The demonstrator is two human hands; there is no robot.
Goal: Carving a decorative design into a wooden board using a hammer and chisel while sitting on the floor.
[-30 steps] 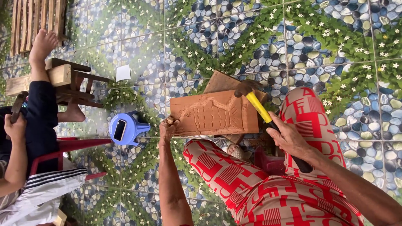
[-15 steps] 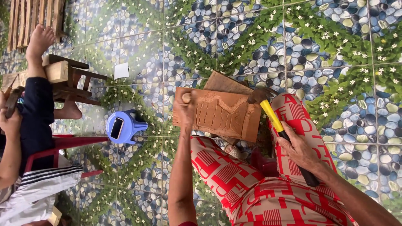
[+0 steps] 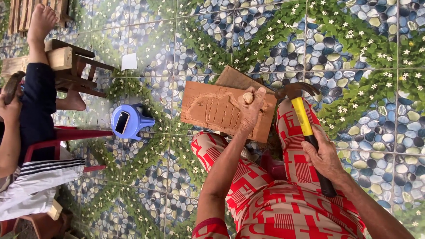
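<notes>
While the carved wooden board (image 3: 221, 110) rests across the knees of the person in red patterned trousers (image 3: 270, 208), it serves as the landmark for all else.

- Left hand (image 3: 251, 108): closed around a short wooden-handled chisel (image 3: 248, 97), planted on the board's right part, beside the carved relief.
- Right hand (image 3: 322, 157): wrapped tight on the black grip of a hammer (image 3: 303, 115) with yellow shaft; head sits just right of the board, near the chisel butt.
- Second board (image 3: 237, 79): under and behind the first.
- Blue stool (image 3: 128, 121) with a phone on it: left of the board, on the tiled floor (image 3: 354, 53).
- Another person on a red chair (image 3: 57, 137): far left.

Judgement: short, square taps suit best; keep the chisel steady and fingers low on the handle.
</notes>
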